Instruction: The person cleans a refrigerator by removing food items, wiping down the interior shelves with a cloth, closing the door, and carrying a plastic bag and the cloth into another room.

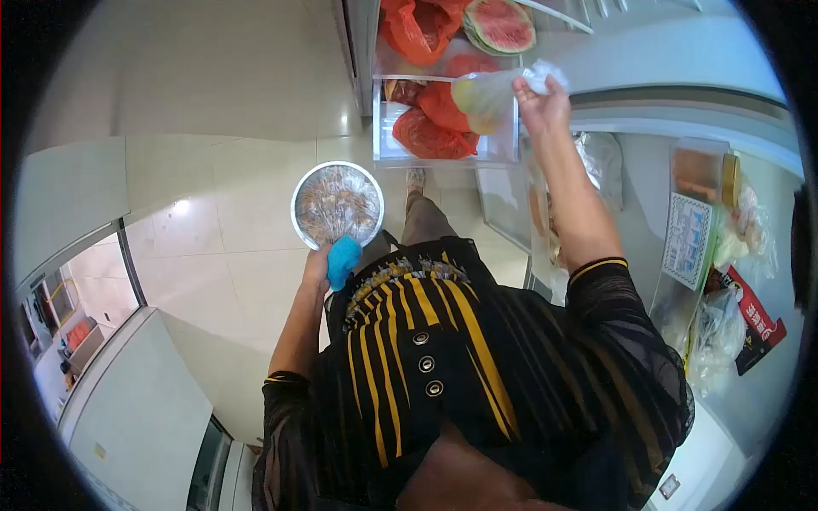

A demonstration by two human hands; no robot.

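Observation:
My left hand is closed at the near rim of a round, white-rimmed bowl. Clear plastic covers the bowl's brownish contents, which I cannot make out. A fuzzy blue cloth is bunched against the same hand at the rim. Higher up on the right, my right hand pinches the gathered top of a clear plastic bag with something pale yellow-green in it. That bag hangs over an open fridge drawer, in which red plastic bags lie.
Half a watermelon and an orange-red bag sit behind the drawer. The open fridge door on my right holds boxes, plastic bags and a red-black packet. Tiled floor lies to the left, with a white cabinet at lower left.

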